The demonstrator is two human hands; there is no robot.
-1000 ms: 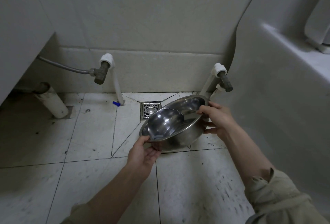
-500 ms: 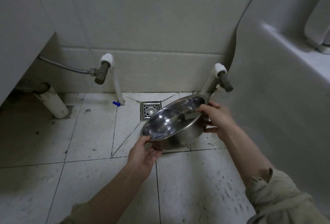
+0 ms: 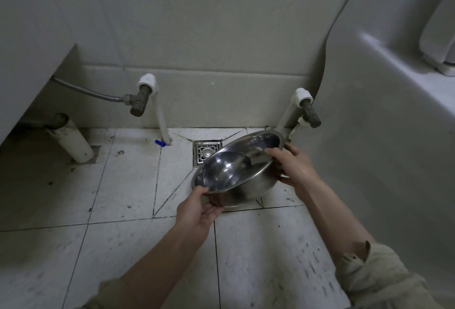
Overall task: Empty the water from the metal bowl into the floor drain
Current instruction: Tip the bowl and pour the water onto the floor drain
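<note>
A shiny metal bowl [image 3: 236,170] is held above the white floor tiles, tilted with its left rim low and its right rim high. Water pools in its lower left part. My left hand [image 3: 199,207] grips the near left rim, thumb on the edge and fingers beneath. My right hand [image 3: 293,165] grips the far right rim, thumb inside the bowl. The square metal floor drain [image 3: 205,152] lies just behind the bowl's left rim, partly covered by it.
Two white pipes with valves [image 3: 140,101] [image 3: 310,114] rise from the floor on either side of the drain. A thick white waste pipe [image 3: 73,141] slants at left. A white fixture wall [image 3: 384,151] stands close on the right. A blue cap [image 3: 160,143] lies by the left pipe.
The bowl has tipped a little more to the left and the pooled water has shifted toward the low rim. Both hands keep their hold.
</note>
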